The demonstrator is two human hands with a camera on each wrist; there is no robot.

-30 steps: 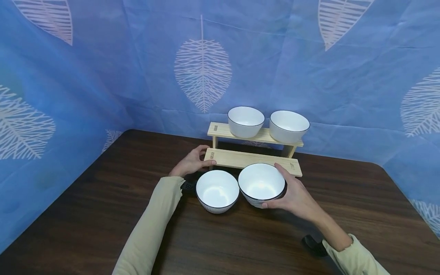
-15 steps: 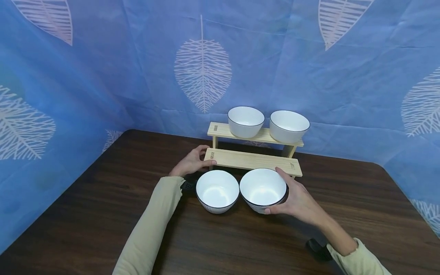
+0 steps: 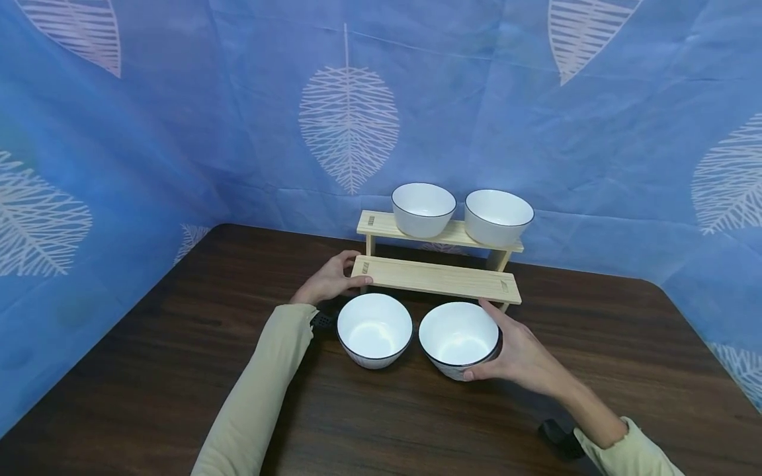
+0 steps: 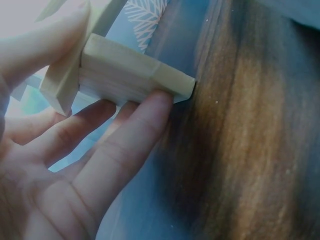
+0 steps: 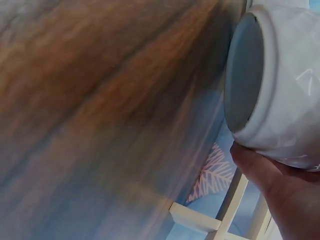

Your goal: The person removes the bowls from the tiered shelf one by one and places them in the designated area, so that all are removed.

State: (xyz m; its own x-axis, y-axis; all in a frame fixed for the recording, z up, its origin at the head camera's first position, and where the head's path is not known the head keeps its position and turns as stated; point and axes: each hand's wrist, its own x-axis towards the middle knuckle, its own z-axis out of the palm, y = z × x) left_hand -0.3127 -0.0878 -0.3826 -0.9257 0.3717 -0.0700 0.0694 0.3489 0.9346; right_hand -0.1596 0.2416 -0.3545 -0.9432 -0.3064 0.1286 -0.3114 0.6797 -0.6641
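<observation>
My right hand grips a white bowl with a dark rim by its right side. The right wrist view shows the underside of that bowl, tilted and clear of the table, with a patterned outer wall. My left hand holds the left end of a two-tier wooden shelf, thumb on the lower board. In the left wrist view, fingertips touch the shelf's leg. A second white bowl stands on the table between my hands, in front of the shelf.
Two more white bowls, a left one and a right one, sit side by side on the shelf's upper board. The dark wooden table reaches back to a blue cloth with white leaf prints.
My right hand has drawn its bowl back from the shelf's lower board, toward me and slightly right, opening a gap beside the other bowl. The left hand stays on the shelf.
</observation>
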